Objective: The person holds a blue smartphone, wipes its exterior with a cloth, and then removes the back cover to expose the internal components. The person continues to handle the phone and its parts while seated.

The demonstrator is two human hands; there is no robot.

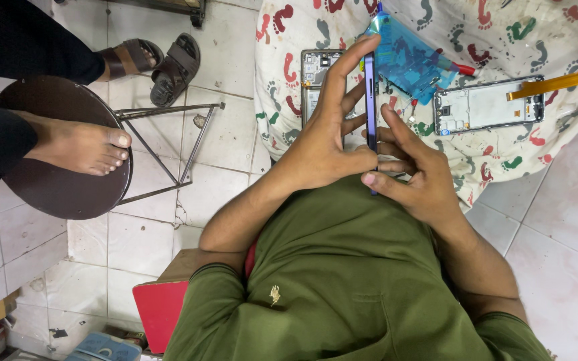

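Observation:
A thin purple phone (pixel 370 100) is held edge-on between both hands, above a cloth printed with coloured footprints (pixel 503 160). My left hand (pixel 326 134) grips it from the left, index finger stretched along its top edge. My right hand (pixel 416 174) holds its lower part, thumb across the bottom. A blue protective film (pixel 406 57) hangs from the phone's upper end. An opened phone frame (pixel 490 105) with an orange flex cable (pixel 553 83) lies on the cloth to the right. Another opened phone body (pixel 316 77) lies behind my left hand, partly hidden.
A red-handled tool (pixel 464 69) lies by the film. Another person's bare foot (pixel 78 144) rests on a round dark stool (pixel 55 187) at the left, with a pair of sandals (pixel 152 60) on the tiled floor. A red box (pixel 158 311) sits near my left elbow.

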